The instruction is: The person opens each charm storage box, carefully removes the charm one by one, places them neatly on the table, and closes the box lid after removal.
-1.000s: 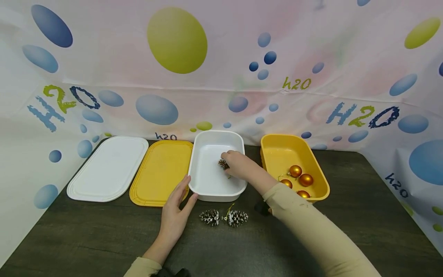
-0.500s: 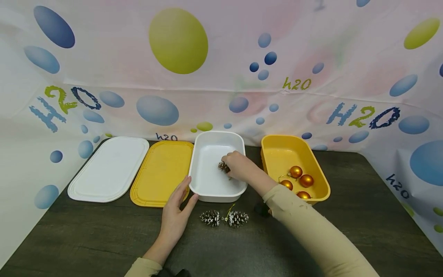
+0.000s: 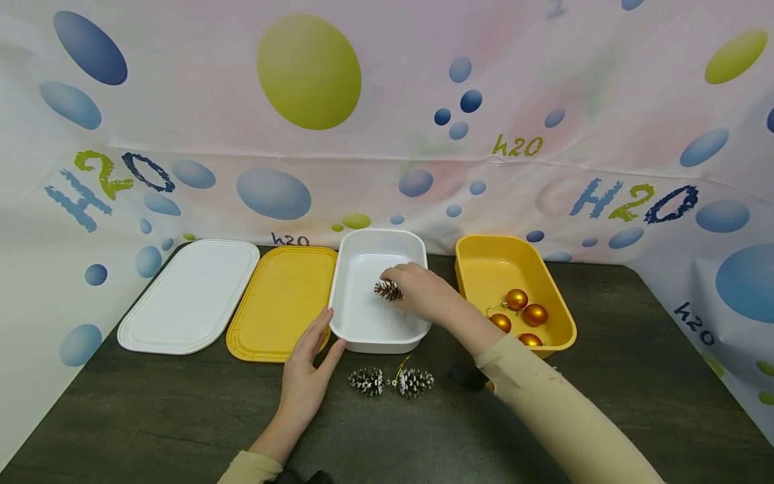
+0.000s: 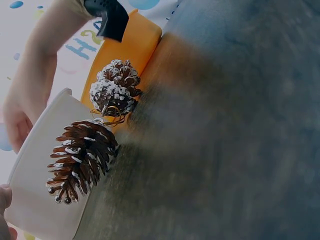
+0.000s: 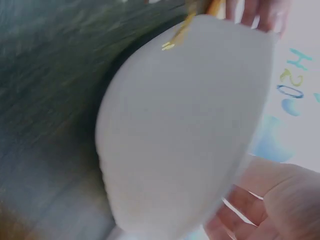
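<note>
In the head view, my right hand [image 3: 426, 292] reaches into a white box [image 3: 363, 329], its fingers curled at the right end of a brown pine cone [image 3: 388, 290] low in the box. The right wrist view shows that hand over the rim, the box wall hiding the cone. My left hand [image 3: 305, 373] touches the box's front left corner, fingers straight along the left side and thumb at the front. Two white-tipped pine cones lie on the table before the box: a left one [image 3: 367, 381] and a right one [image 3: 414, 382] with a gold loop.
To the right stands a yellow box [image 3: 484, 259] with several shiny gold baubles [image 3: 535, 314]. A yellow lid [image 3: 284, 302] and a white lid [image 3: 190, 296] lie flat on the left. A printed curtain [image 3: 387, 134] hangs behind the dark table [image 3: 151, 410].
My right hand has shifted slightly right, its forearm swinging right too. The pine cone at its fingers now shows more, a little farther left. My left hand has stayed in place.
</note>
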